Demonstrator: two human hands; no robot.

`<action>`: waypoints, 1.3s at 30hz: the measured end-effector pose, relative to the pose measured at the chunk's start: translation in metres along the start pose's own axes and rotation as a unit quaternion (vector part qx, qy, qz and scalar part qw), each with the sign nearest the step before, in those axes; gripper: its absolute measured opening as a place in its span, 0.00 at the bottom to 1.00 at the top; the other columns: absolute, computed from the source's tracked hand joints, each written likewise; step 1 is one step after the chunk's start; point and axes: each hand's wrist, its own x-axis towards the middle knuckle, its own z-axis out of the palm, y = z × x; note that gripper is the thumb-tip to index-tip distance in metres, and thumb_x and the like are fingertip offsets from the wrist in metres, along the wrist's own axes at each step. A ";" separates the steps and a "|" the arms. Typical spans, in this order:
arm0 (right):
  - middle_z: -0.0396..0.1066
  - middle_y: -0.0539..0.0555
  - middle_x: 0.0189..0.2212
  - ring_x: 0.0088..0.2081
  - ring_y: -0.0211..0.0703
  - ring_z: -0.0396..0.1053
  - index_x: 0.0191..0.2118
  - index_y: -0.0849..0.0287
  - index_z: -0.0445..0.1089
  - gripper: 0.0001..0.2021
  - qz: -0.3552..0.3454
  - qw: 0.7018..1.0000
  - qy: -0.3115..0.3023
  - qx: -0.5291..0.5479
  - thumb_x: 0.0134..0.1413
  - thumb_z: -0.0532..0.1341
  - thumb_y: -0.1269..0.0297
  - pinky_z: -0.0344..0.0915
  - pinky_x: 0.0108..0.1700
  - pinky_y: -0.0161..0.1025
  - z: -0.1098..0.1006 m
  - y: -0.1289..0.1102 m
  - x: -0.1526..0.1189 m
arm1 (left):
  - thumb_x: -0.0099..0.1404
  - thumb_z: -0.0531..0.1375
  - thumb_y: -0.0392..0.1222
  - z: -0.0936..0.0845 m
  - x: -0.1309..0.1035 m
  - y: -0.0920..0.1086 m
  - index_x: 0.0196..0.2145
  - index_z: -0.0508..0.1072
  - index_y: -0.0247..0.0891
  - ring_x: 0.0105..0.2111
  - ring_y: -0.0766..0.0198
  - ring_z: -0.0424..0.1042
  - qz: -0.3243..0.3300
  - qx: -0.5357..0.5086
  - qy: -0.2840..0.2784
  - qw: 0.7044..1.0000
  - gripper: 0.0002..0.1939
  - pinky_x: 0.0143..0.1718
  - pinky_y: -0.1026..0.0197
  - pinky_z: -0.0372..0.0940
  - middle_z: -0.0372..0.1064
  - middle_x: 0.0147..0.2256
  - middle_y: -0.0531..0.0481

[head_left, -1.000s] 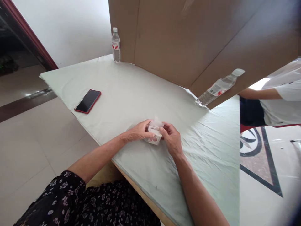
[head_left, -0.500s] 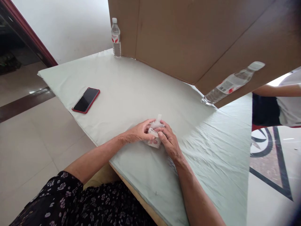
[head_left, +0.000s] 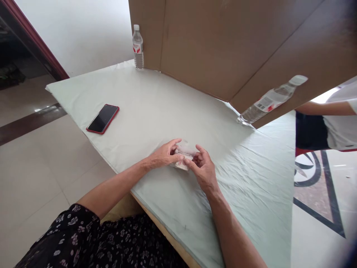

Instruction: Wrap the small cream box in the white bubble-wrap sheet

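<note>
A small white box with red print (head_left: 182,165) is held low over the table in front of me, with thin clear plastic (head_left: 186,147) about its far side. My left hand (head_left: 166,154) grips it from the left, thumb across its top and fingers curled behind. From the right, my right hand (head_left: 205,169) presses its thumb on the box near the other thumb. The right index finger is raised away from the plastic, while the other fingers curl inward. What lies under the fingertips is hidden.
A phone in a red case (head_left: 103,119) lies on the pale green tablecloth (head_left: 156,100) to the left. One water bottle (head_left: 138,48) stands at the far corner, another (head_left: 272,100) at the right, both against a brown cardboard panel (head_left: 200,44). Another person's arm (head_left: 329,108) shows at the right.
The box has tipped so less of its front shows. My right index finger has lifted and spread away from the plastic, and the upright white flap is no longer visible.
</note>
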 end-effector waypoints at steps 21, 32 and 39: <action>0.75 0.50 0.31 0.34 0.41 0.72 0.46 0.56 0.74 0.19 -0.057 0.998 0.012 0.007 0.49 0.69 0.54 0.70 0.42 0.44 0.002 -0.030 0.041 | 0.59 0.64 0.38 -0.007 0.001 0.002 0.69 0.52 0.28 0.45 0.59 0.73 -0.016 -0.013 -0.016 1.000 0.44 0.47 0.56 0.64 0.73 0.48 0.39; 0.79 0.51 0.34 0.45 0.47 0.74 0.37 0.53 0.72 0.07 -0.390 0.854 0.029 -0.344 0.58 0.60 0.74 0.63 0.49 0.47 0.003 -0.026 -0.009 | 0.63 0.62 0.39 -0.007 0.004 -0.006 0.63 0.62 0.29 0.46 0.61 0.72 0.020 0.018 -0.004 1.000 0.32 0.51 0.56 0.64 0.75 0.46 0.40; 0.80 0.50 0.42 0.55 0.53 0.72 0.41 0.50 0.73 0.09 -0.393 0.833 -0.036 -0.387 0.57 0.60 0.72 0.60 0.56 0.53 -0.013 -0.034 -0.034 | 0.63 0.61 0.40 -0.006 0.002 -0.006 0.56 0.70 0.31 0.41 0.63 0.72 0.024 0.015 -0.005 1.000 0.24 0.46 0.60 0.64 0.74 0.47 0.43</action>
